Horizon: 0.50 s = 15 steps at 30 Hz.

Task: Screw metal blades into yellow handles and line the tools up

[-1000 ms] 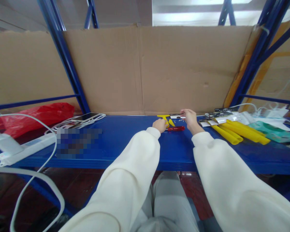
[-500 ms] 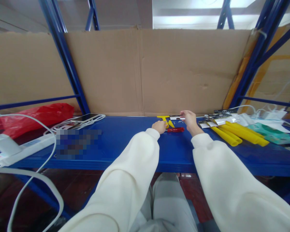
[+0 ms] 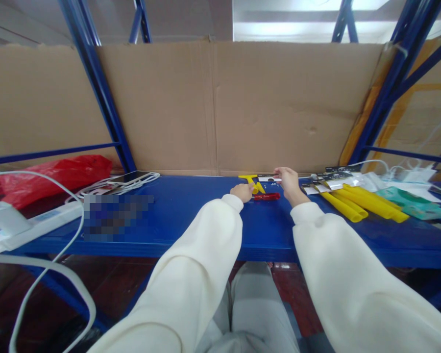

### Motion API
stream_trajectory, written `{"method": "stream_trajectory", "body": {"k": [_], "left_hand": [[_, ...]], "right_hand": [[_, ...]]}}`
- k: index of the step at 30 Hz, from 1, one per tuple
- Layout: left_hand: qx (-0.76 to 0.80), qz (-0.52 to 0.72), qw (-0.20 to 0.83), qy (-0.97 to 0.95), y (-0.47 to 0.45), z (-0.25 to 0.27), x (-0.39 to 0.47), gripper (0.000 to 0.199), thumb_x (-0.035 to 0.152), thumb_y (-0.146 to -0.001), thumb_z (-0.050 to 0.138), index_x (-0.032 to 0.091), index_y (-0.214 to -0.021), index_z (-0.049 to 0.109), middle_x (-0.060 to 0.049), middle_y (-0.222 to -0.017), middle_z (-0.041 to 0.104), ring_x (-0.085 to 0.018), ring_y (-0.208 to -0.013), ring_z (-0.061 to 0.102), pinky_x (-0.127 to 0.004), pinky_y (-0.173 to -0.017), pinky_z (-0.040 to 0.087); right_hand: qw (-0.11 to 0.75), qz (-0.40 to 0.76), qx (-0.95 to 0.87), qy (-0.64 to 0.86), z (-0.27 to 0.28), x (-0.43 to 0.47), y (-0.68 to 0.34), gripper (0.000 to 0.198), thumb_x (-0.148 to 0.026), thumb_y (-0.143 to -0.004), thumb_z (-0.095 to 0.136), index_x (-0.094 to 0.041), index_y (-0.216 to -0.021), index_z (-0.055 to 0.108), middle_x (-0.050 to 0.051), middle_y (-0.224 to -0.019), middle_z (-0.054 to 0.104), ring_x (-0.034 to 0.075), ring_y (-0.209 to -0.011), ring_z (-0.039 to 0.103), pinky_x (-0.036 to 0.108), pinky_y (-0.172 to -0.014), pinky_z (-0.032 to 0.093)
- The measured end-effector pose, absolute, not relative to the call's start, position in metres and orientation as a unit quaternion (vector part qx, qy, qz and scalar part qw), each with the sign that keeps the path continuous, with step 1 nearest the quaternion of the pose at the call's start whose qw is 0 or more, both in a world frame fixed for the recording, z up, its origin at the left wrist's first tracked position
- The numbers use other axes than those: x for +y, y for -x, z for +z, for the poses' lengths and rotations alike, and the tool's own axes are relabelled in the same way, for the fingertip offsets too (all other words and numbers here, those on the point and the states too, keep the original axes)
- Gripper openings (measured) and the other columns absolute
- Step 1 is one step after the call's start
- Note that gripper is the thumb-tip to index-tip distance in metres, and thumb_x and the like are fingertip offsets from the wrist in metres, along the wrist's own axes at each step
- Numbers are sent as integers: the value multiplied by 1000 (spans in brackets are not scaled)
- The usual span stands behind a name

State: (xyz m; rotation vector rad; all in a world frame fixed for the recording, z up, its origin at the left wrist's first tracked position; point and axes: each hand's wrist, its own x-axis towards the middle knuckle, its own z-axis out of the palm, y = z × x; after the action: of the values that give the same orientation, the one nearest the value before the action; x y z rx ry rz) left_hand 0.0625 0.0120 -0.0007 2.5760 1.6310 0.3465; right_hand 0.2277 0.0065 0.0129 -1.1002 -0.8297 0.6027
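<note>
My left hand (image 3: 241,192) is closed, its fingertips at the stem of a yellow T-shaped tool (image 3: 248,177) near the back of the blue shelf. Beside that stem lies a small yellow piece (image 3: 260,187). Just in front is a red-handled screwdriver (image 3: 267,196), lying flat between my hands. My right hand (image 3: 288,181) is raised a little, thumb and fingers pinched together; what they hold is too small to tell. Left of its fingertips sits a black-and-white card (image 3: 266,178), with tiny pale bits (image 3: 274,185) on the blue surface below.
To the right lie yellow tubes (image 3: 367,201), black-and-white packaging (image 3: 334,179) and a green plastic packet (image 3: 411,202). On the left are a red bag (image 3: 59,179), a phone (image 3: 132,177) with white cables and a power strip (image 3: 40,225). Cardboard (image 3: 213,108) walls the back.
Both hands stay nearly in place. The small yellow piece beside the stem looks slightly turned. The view has shifted very slightly.
</note>
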Motion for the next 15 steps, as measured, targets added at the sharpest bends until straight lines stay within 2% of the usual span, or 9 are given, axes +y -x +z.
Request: {"method": "stream_trajectory", "body": {"k": [8,15], "left_hand": [[539,118,36,-834,-62,0,11,45,31,-102,36,29,-142,56,-9,-139,64,-25,-127,61,-37,-104,47],[531,97,17,-842,-62,-2,13,47,34,-103,32,25,-147,48,-13,-142,61,-29,-129,59,-43,-105,46]], "right_hand": [[728,274,-378,502,14,6,-227,12,-12,-71,53,-18,-62,59,-1,-68,67,10,-55,57,20,-47,36],[731,275,-372,501,15,2,-224,12,-13,-69,52,-18,-61,59,0,-66,67,10,-56,57,19,-46,36]]}}
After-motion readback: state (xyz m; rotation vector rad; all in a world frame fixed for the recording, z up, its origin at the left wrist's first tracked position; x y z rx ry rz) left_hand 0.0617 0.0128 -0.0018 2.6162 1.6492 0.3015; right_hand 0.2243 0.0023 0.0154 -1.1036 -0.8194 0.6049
